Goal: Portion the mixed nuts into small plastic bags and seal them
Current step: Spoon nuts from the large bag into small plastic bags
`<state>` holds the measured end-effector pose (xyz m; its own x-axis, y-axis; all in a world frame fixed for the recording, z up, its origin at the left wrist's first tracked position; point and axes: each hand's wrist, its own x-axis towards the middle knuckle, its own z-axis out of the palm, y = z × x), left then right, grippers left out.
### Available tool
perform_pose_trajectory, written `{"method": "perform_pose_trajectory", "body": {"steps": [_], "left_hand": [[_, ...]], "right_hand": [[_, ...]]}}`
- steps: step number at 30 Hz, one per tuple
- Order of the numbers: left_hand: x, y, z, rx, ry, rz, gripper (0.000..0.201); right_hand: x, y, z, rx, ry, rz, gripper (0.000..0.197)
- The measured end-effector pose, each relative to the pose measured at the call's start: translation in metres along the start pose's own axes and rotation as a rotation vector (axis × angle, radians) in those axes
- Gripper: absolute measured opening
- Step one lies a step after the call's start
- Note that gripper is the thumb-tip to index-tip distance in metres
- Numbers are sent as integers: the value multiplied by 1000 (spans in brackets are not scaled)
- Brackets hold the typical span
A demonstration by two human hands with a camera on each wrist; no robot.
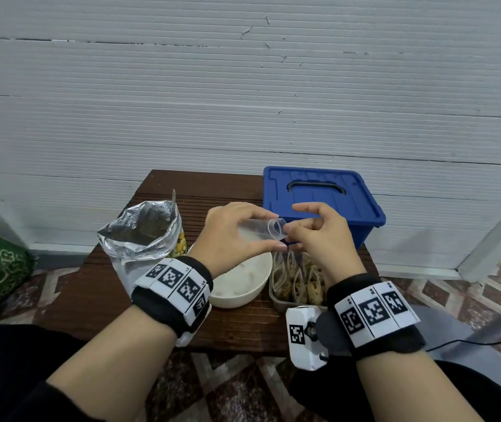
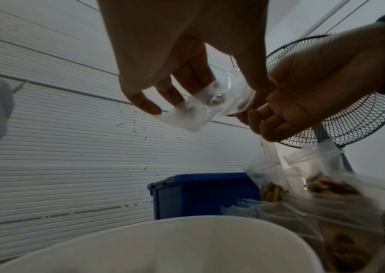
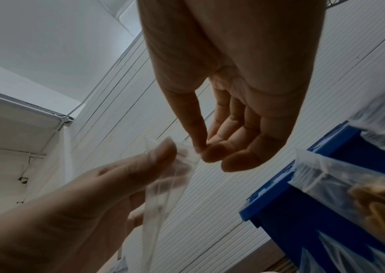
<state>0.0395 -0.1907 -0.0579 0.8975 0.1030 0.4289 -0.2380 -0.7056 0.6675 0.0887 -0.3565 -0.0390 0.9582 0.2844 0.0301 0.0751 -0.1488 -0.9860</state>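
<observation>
Opening an empty bag for nuts

Left hand point(image 1: 231, 231) holds the bag point(image 1: 261, 229) above the bowl point(image 1: 243, 287); right hand point(image 1: 319, 233), at its 3 o'clock, pinches the mouth rim. Best to spread the lips fully before scooping from the foil pouch point(image 1: 142, 229).

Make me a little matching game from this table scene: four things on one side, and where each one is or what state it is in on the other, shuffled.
Things:
1. small clear bag
2. blue box
3. foil pouch
4. filled bags

States:
A. standing open-topped at the table's left
B. held between both hands, mouth open
C. lid shut, at the table's far right
D. standing together in a metal tray

Pairs: 1-B, 2-C, 3-A, 4-D
</observation>
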Motion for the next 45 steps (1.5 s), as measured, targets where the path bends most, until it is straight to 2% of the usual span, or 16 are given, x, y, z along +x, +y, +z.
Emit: {"method": "perform_pose_trajectory", "body": {"steps": [4,8,13,18,21,24,27,35,39,43,45], "left_hand": [[-2,3,-9,-81,59,-38,42],[-3,5,-32,-90,110,-79,46],[-2,2,-83,-119,244,-180,52],[-8,-20,-134,-31,347,-265,59],[-15,-39,-150,-6,325,-328,57],[-23,-55,-153,10,284,-392,38],[-28,-66,-151,-29,285,-423,28],[-34,-74,-152,-114,339,-419,40],[-35,-72,-165,-131,396,-420,38],[-37,-75,-170,-146,326,-467,43],[-37,-74,-169,-175,282,-478,49]], "right_hand": [[3,-6,6,42,15,2,25],[5,-12,17,93,-2,3,15],[5,-14,38,66,-39,-18,14],[-1,-13,60,-13,-124,-51,15],[-4,-11,76,-77,-167,-70,14],[-2,-12,96,-131,-215,-94,14],[4,-16,118,-178,-227,-118,11],[33,-30,161,-265,-176,-180,34],[44,-32,175,-367,-171,-256,20],[39,-28,181,-562,-238,-411,16],[36,-24,183,-619,-227,-527,16]]}}
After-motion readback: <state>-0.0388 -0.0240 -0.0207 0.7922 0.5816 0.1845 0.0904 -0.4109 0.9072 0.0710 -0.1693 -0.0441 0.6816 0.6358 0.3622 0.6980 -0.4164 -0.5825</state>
